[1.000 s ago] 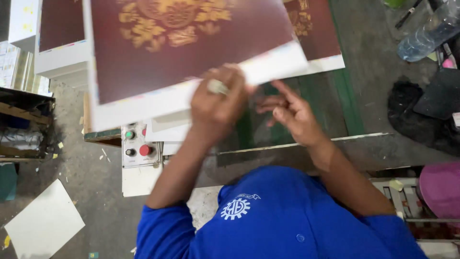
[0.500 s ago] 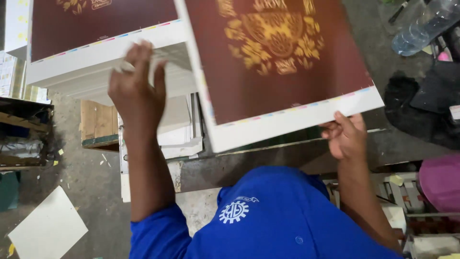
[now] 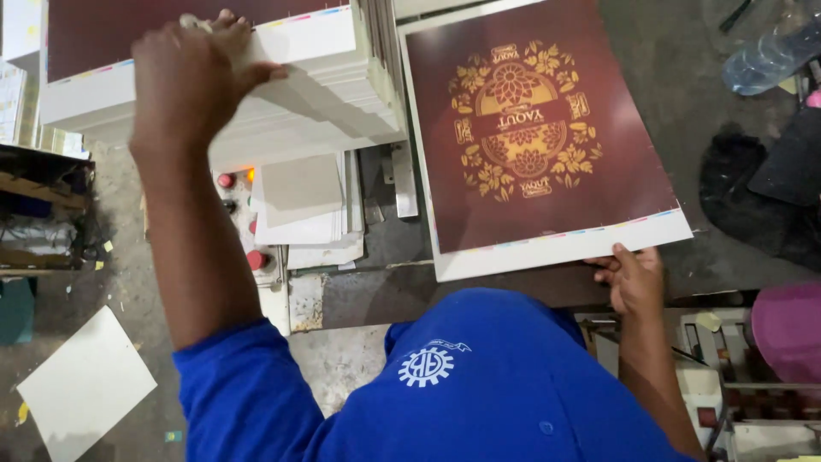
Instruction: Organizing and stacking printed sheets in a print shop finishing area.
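A large maroon printed sheet (image 3: pixel 547 145) with a gold ornament and a white border lies flat at the right. My right hand (image 3: pixel 634 279) grips its near right edge, thumb on top. At the upper left stands a thick stack of the same white-edged sheets (image 3: pixel 316 73). My left hand (image 3: pixel 192 81) is raised onto this stack, fingers curled over the top sheets' edge. A pale band shows on one finger. My blue shirt fills the bottom of the view.
Below the stack, a machine panel with red buttons (image 3: pixel 255 258) carries loose grey cards (image 3: pixel 299 190). A white sheet (image 3: pixel 85 387) lies on the floor at the lower left. A plastic bottle (image 3: pixel 770 58), dark cloth (image 3: pixel 753 205) and a pink round object (image 3: pixel 791 332) sit to the right.
The printed sheet has swung from the left-centre to the right with my right hand on its edge. My left hand let go of it and rose to the stack.
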